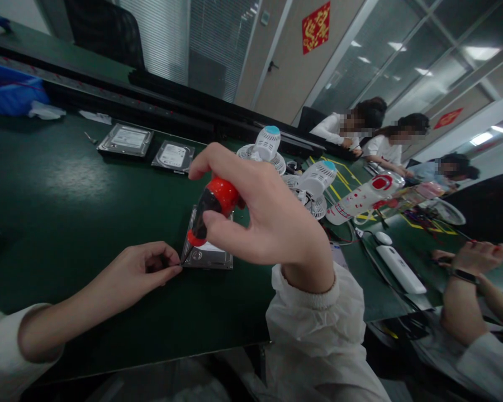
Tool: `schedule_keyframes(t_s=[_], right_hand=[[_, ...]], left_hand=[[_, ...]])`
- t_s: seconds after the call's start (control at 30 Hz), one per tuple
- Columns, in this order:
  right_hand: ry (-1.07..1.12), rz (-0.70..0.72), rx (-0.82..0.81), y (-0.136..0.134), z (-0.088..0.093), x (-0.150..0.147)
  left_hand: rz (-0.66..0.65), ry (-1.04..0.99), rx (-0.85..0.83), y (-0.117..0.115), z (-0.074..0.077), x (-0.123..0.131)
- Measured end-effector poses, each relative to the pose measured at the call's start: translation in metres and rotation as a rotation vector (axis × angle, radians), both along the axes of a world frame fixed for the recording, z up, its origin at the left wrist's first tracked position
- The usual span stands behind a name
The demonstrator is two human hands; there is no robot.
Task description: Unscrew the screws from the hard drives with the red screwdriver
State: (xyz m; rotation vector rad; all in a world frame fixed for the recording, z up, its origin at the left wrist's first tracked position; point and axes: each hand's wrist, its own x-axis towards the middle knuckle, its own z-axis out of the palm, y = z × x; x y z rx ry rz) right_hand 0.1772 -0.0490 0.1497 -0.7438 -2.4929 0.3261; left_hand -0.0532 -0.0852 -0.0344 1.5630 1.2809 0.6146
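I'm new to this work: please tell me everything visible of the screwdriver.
The screwdriver has a stout, glossy handle, red at the top and collar, black between, apparently plastic or rubber. Its thin shaft looks dark. The right hand grips the handle. It leans, shaft down and leftward, toward the near left corner of the hard drive, beside the left hand. Tip contact is unclear.

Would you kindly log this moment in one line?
right hand: holds screwdriver, tip at near-left corner of drive; left hand: at same corner; beyond: two more drives
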Motion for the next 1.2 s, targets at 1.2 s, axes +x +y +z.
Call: schedule_keyframes(t_s=[1.2], right_hand=[[-0.029,-0.115,0.002,-0.0007,0.001,0.0005]], left_hand=[[-0.044,0.034,-0.021,0.0014,0.0009,-0.0002]])
